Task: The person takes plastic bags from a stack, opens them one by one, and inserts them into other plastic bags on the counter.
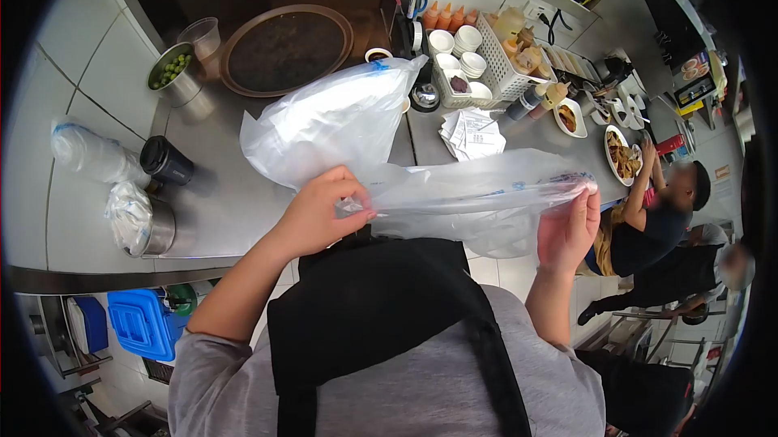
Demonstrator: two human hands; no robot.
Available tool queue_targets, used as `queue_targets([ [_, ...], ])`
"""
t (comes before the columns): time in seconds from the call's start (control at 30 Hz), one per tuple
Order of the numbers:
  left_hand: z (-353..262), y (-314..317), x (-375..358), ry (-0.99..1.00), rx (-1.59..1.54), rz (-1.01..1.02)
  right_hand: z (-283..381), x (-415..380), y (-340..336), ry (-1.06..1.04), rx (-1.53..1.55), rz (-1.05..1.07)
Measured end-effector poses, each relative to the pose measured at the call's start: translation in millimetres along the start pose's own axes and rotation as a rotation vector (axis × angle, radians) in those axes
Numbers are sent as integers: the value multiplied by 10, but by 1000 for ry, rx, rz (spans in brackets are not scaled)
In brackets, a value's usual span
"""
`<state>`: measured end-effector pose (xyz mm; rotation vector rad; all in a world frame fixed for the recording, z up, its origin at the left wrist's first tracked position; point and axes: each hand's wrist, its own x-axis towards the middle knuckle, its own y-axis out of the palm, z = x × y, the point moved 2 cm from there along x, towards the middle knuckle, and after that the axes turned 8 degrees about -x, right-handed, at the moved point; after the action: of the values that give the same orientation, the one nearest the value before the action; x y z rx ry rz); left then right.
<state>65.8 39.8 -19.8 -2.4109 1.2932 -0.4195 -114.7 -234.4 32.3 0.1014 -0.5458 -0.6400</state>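
At the far left of the steel counter [219, 194] lie a wrapped stack of cups [87, 153], a black tumbler [166, 162] and a steel pot [154, 226] stuffed with plastic; behind them stand a tin of green fruit [173, 72] and a round dark tray [285, 48]. The left hand [320, 210] is closed, pinching one end of a clear bag [478, 194] between thumb and fingers. The bag is stretched flat in the air above the counter's front edge, just in front of a puffed-up bag [332, 121] resting on the counter. The right hand [569, 230] grips the bag's other end, fingers curled over the plastic. Further right are paper slips [474, 133], a white basket [494, 56] of small bowls, and plates of food [622, 153], where another person [656, 218] reaches up.
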Motion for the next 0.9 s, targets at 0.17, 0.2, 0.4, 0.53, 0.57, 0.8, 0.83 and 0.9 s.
queue_targets([
  [0.17,-4,-141,-129,130,-642,-359,-375,-124,-314,145,-51,-201],
  [0.2,-3,-177,-151,-10,-958,-442,-462,-154,-439,141,-48,-192],
  [0.4,-404,-172,-36,140,-335,-415,-143,120,88,-221,-1491,245],
  [0.53,-785,-59,129,350,-159,-306,279,158,1026,-126,-902,813],
  [0.57,-835,-46,140,335,-167,-331,299,176,1142,-133,-903,809],
  [0.8,-792,-82,116,323,-100,-428,226,296,1535,-467,-868,749],
  [0.83,-783,-102,104,325,-99,-438,202,327,1531,-408,-821,704],
  [0.9,-752,-143,83,310,-126,-437,178,372,1520,-333,-782,662],
])
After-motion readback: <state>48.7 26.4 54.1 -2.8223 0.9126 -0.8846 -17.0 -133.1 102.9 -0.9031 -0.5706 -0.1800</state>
